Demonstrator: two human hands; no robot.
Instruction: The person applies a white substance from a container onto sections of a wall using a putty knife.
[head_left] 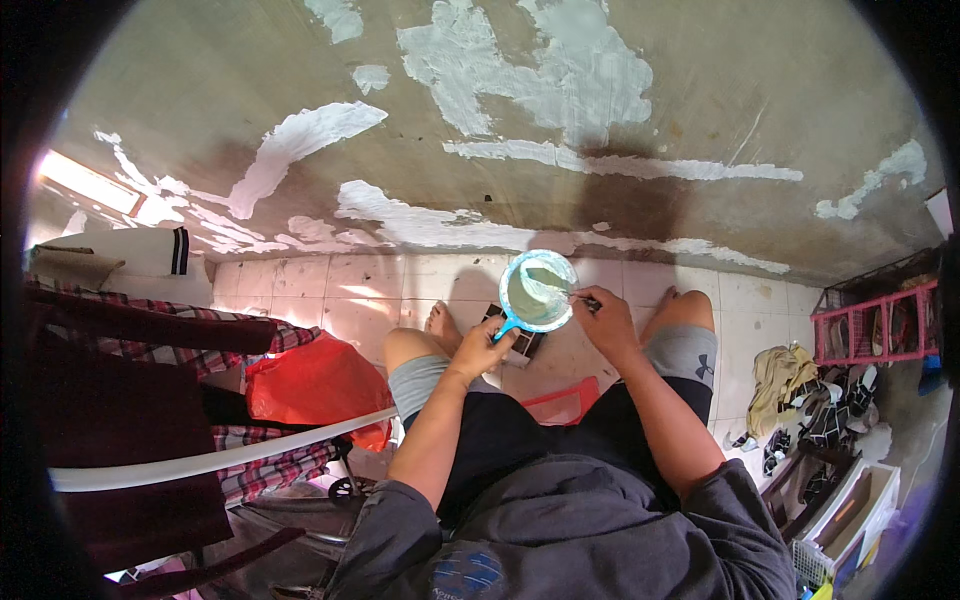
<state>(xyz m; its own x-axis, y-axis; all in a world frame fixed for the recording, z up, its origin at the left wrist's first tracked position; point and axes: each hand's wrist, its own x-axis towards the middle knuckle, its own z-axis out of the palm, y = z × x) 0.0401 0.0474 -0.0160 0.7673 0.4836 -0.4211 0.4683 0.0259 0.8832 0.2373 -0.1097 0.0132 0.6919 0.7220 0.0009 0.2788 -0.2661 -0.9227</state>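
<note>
I have the left hand [478,350] closed around the blue handle of a small round scoop [538,291], holding it out over my knees with its bowl roughly level and coated in pale putty. My right hand [606,322] is pinched shut on a thin tool [580,297], probably a putty knife, whose blade reaches into the bowl from the right rim. To do this well I judge the bowl should stay level while the blade scrapes along the inner wall and gathers the paste toward one side, so nothing drips over the lip onto the tiled floor [360,290]. The rough wall [200,90] with its white filler patches [300,140] stands directly ahead, near the scoop, so there is little room forward. On my left a red plastic bag [315,385] and checked cloth crowd the elbow, with a white rail [220,455] crossing lower down. On my right a pink wire rack [870,325] and a heap of shoes [820,420] sit apart from the forearm, leaving more free space there. A dark block [522,342] lies on the tiles below the scoop.
</note>
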